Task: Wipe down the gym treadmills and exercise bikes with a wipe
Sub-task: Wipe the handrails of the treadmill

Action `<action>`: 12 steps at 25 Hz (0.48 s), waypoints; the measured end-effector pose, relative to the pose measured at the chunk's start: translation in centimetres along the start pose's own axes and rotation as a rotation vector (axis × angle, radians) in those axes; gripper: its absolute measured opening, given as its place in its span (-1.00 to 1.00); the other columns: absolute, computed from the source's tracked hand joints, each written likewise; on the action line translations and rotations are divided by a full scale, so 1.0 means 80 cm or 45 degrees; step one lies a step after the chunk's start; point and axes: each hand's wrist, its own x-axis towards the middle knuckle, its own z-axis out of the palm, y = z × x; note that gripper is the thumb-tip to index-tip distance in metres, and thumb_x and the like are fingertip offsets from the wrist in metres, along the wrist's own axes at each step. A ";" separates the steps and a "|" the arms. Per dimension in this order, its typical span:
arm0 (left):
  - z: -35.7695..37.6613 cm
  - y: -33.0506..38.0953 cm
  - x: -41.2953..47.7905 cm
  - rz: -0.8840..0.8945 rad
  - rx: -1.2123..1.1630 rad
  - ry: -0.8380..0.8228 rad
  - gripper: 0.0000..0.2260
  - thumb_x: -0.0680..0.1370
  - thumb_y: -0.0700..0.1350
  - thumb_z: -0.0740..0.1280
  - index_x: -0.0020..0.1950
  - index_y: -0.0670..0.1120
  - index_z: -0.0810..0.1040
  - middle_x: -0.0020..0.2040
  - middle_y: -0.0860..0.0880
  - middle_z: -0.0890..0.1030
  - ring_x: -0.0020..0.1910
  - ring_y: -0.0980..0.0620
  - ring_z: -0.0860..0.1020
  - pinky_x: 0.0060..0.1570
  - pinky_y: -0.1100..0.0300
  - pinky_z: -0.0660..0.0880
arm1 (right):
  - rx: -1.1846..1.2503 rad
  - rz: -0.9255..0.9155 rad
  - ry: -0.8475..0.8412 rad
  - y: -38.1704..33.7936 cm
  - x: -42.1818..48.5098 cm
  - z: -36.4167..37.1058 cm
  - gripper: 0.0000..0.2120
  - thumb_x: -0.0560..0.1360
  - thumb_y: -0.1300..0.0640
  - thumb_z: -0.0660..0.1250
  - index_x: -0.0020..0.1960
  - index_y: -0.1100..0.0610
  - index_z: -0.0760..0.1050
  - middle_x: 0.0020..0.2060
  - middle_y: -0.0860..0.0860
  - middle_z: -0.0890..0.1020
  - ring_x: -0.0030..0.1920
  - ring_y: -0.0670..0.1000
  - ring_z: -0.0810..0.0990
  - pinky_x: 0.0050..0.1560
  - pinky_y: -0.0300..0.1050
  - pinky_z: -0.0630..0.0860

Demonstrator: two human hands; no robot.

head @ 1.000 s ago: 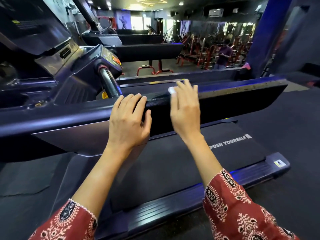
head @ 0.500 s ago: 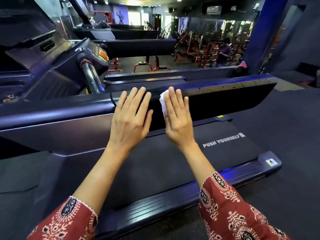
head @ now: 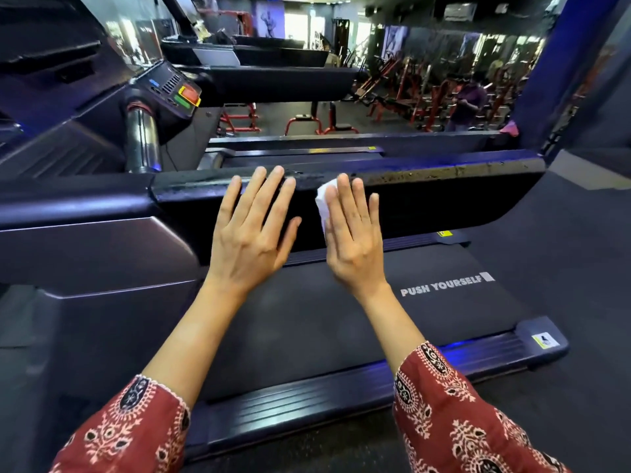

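Nearest the camera, two red patterned sleeves point(head: 444, 421) reach over the treadmill's ribbed foot rail point(head: 341, 394) and its dark belt point(head: 307, 319), which is printed "PUSH YOURSELF".

Beyond the belt, both hands lie on the near face of the treadmill's black side handrail point(head: 444, 199). The left hand point(head: 251, 233) is released and flat, fingers spread, holding nothing and apparently bracing. The right hand point(head: 353, 233) is flat too, its straight fingers pressing a white wipe point(head: 321, 199) against the handrail. The wipe peeks out at the hand's left edge, just beside the left hand's fingertips.

The step in hand appears to be wiping this handrail's side face. The rail's top edge point(head: 444, 170) to the right looks speckled with dust, so the next move likely calls for sliding the wipe rightward and up over that edge with steady pressure. The left hand sits close to the wipe and would block any stroke to the left.

Further left stand a chrome grip point(head: 143, 141) and the console point(head: 174, 93) with red and green buttons, probably not yet wiped. Behind are another treadmill point(head: 273, 80), red weight benches point(head: 304, 122) and a person point(head: 467, 104) well apart.
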 end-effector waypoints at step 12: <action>0.022 0.042 0.053 -0.091 -0.086 -0.061 -0.66 0.54 -0.04 0.25 0.15 -0.25 0.59 0.11 -0.21 0.61 0.08 -0.18 0.58 0.16 -0.06 0.40 | -0.132 0.152 -0.014 0.050 0.061 -0.030 -0.64 0.64 0.16 0.06 0.18 0.31 0.56 0.16 0.22 0.60 0.28 0.24 0.49 0.49 0.15 0.00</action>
